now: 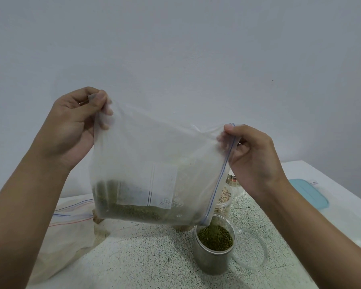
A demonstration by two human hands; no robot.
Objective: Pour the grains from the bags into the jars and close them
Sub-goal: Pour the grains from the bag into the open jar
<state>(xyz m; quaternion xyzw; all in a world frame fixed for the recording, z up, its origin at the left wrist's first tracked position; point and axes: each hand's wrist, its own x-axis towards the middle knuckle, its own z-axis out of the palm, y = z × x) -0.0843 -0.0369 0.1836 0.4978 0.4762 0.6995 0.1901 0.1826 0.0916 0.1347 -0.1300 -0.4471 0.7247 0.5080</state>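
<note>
Flattened clear bags [71,226] with red and blue zip stripes are seen lying at the left edge of the speckled table [154,257]. Above them, one corner of a clear zip bag [154,155] is pinched between the thumb and curled fingers of the left hand [75,126], which is raised high against the pale wall [175,49]. The bag is held stretched between both hands and tilted, its closed end up at the left and its blue-striped zip edge sloping down to the right. Green grains [131,211] are gathered along the bag's lower side. The lowest corner of the bag's mouth is held just above an open jar [213,261] standing on the table, and a blurred green stream is visible between the two. The jar is filled nearly to its rim with the same green grains. Behind it, partly hidden by the bag, a second jar [224,199] holding pale grains is seen. The upper end of the zip edge is pinched between the thumb and bent fingers of the right hand [254,155]. A clear round lid [258,263] is laid flat just to the right of the green-filled jar, touching or nearly touching it. Farther right, a teal lid [308,192] is seen resting on a white ledge [342,215].
</note>
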